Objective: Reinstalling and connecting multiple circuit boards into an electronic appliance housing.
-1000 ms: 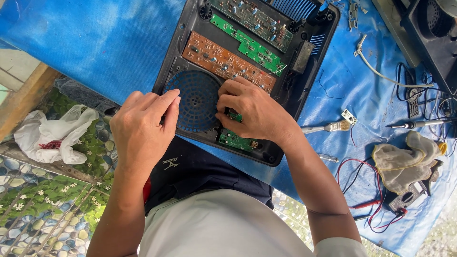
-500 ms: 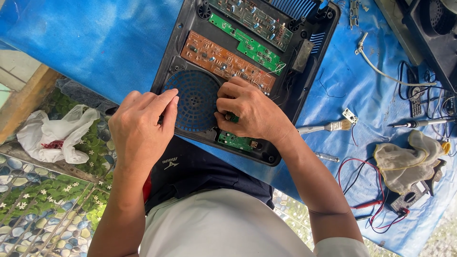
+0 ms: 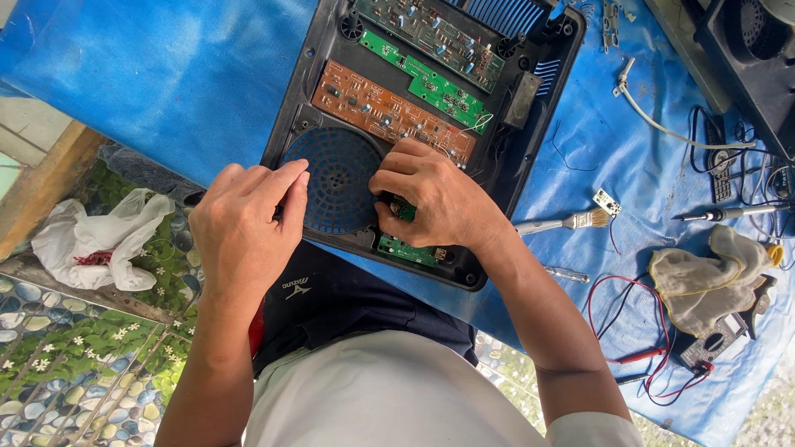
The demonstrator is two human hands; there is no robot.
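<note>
An opened black appliance casing (image 3: 327, 62) lies on the blue-covered bench (image 3: 166, 74), just beyond both hands. The left hand (image 3: 244, 232) rests fingers-flat on its near left edge beside the round fan grille (image 3: 335, 178); the right hand (image 3: 439, 199) curls, pinching a small green circuit board (image 3: 403, 248) (partly hidden).

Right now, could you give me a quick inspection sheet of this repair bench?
Surface: blue plastic sheet over the table.
Job's things: open black appliance casing with round blue fan grille, orange circuit board, green circuit boards.
Clutter: small paintbrush, crumpled grey rag, white plastic bag.
Hands: left hand touches the grille's edge; right hand presses a small green board.
Cables: red and black test leads, white cord.
Surroundings: pebble-pattern floor.
</note>
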